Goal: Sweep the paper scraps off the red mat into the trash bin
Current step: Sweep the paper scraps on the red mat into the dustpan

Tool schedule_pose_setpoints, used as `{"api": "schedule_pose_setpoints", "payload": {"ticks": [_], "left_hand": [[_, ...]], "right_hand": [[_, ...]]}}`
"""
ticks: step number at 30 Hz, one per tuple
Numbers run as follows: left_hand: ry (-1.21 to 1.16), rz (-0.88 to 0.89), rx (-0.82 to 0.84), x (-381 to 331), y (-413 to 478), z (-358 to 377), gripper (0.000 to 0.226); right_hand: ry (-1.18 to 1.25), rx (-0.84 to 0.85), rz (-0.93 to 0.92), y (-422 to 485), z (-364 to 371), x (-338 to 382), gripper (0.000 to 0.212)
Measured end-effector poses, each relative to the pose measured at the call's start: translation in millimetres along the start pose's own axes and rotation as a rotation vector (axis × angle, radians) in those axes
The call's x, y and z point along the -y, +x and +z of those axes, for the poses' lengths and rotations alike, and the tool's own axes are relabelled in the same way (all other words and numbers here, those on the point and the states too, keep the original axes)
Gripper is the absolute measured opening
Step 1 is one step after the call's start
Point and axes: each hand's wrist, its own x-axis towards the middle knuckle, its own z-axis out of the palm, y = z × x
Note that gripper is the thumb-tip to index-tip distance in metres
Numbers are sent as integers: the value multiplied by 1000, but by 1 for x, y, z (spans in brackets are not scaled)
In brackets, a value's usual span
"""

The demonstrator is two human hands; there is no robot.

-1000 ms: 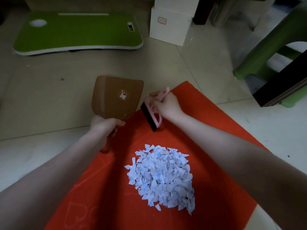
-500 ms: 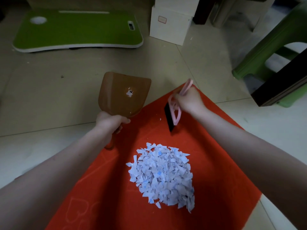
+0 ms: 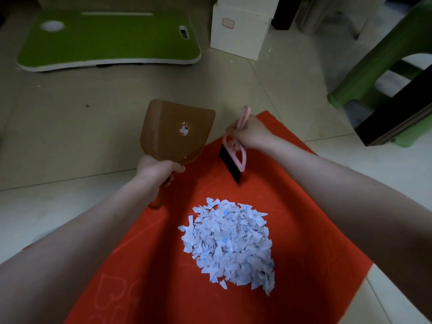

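1. pale tiled floor [image 3: 70, 127], dim room. a green board [image 3: 105, 38], a white box [image 3: 238, 36] and a green stool [image 3: 374, 66] sit along the far side. no trash bin in view, so a loaded pan may have to travel, and scraps could slide off on the way.
2. red mat [image 3: 315, 206] lies flat on the floor, one corner pointing away. it looks thin. a hard stroke could ruck it up or skate it over the tile, and the heap would spill.
3. paper scraps [image 3: 230, 244] sit in one loose heap at mid mat, on the near side, well apart from both tools. none collected yet. they look light, so a quick flick would likely send them over the mat's edge onto the floor. the heap looks about as broad as the pan, so one pass may spill round the sides.
4. brown dustpan [image 3: 175, 132] is held up over the mat's far left edge, broad end pointing away from the heap. it has to be turned and set down. if the lip sits tilted on the soft mat, scraps will probably slip under it.
5. pink brush [image 3: 233, 157] with black bristles is over the far part of the mat, beyond the heap. cannot tell whether the bristles touch the mat. a stroke from there drives the scraps toward the person, where no pan waits.
6. left grip [image 3: 159, 169] is closed round the dustpan's handle. right grip [image 3: 251, 134] is closed round the brush handle, high up near its end, so control may be loose.
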Motion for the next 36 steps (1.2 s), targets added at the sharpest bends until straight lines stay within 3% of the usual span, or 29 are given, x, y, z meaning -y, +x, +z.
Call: {"api": "schedule_pose_setpoints", "payload": {"ticks": [3,5,9,12,20,25,27,31,36], "left_hand": [[-2,-4,0,1,2,2,25],[2,-6,3,3,3,2,25],[10,-11,4,4,4,3,26],[14,-15,-2,3,4,3,26],[6,-15,4,3,2,5,26],[2,-13,-1,2,1,4,26],[5,-16,5,2,-1,5,26],[10,-10,10,0,-4,10,26],[11,-13,5,2,-3,8,26]], "right_hand": [[-37,142,90,-1,-6,6,5],[-86,214,110,-8,-19,10,10],[-29,81,72,-11,-33,13,6],[-71,-8,21,-7,-18,10,15],[-107,213,96,-17,-9,12,9],[-89,-23,40,-15,-27,18,6],[-99,-41,-16,-11,-16,15,12],[-57,38,1,-8,3,0,21],[-189,198,106,-16,-3,0,8]]}}
